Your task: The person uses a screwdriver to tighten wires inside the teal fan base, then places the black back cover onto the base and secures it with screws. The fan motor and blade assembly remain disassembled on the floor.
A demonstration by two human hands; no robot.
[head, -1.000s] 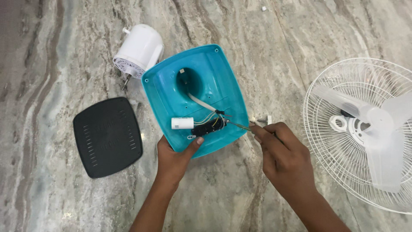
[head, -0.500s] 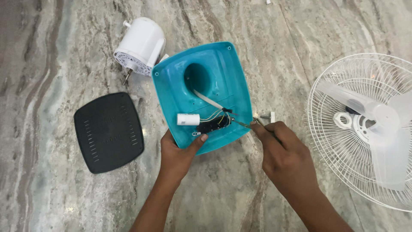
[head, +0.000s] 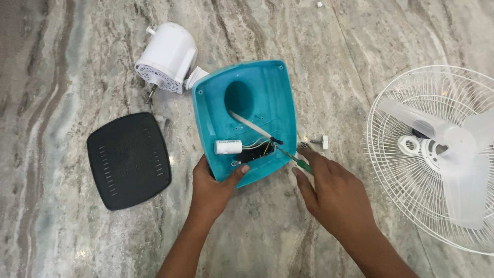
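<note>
A turquoise fan base shell (head: 257,87) lies upside down on the marble floor, open side up. Inside it are a white cylindrical capacitor (head: 228,147), a black switch block (head: 256,154) and thin wires. My left hand (head: 213,188) grips the shell's near edge, thumb over the rim. My right hand (head: 334,193) holds a green-handled screwdriver (head: 298,162) whose metal tip reaches into the shell beside the wires and switch block.
A white motor housing (head: 167,55) lies behind the shell, touching its far corner. A black square bottom cover (head: 128,160) rests at the left. A white fan grille with translucent blades (head: 442,154) lies at the right. A small white knob with a screw (head: 321,140) sits near the shell.
The shell has turned and shifted slightly right under my left hand. My right hand slid down and left, and the screwdriver's green handle now shows with the tip deeper inside.
</note>
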